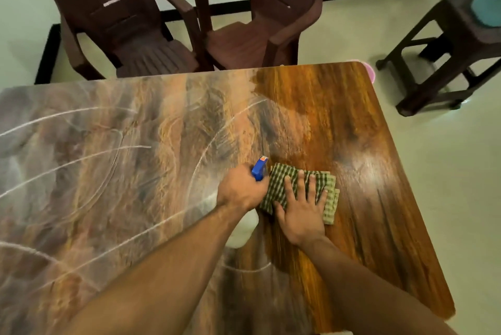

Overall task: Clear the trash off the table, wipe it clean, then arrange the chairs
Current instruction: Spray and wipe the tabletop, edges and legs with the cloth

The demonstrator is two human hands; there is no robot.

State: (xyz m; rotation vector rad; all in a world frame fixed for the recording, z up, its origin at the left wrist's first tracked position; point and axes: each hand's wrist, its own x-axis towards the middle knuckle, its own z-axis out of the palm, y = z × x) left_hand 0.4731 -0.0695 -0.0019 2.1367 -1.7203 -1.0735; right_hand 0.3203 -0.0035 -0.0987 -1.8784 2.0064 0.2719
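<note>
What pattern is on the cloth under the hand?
Green and cream checks on the cloth, pressed flat by the right hand; seen in the head view.

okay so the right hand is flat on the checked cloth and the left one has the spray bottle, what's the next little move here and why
Probably slide the right hand, flat on the folded green checked cloth, leftward into the hazy, streaked part of the wooden table. The section to the right looks glossy and clean, while the left is still filmy. The left hand can lift the white spray bottle with blue trigger aside.
</note>
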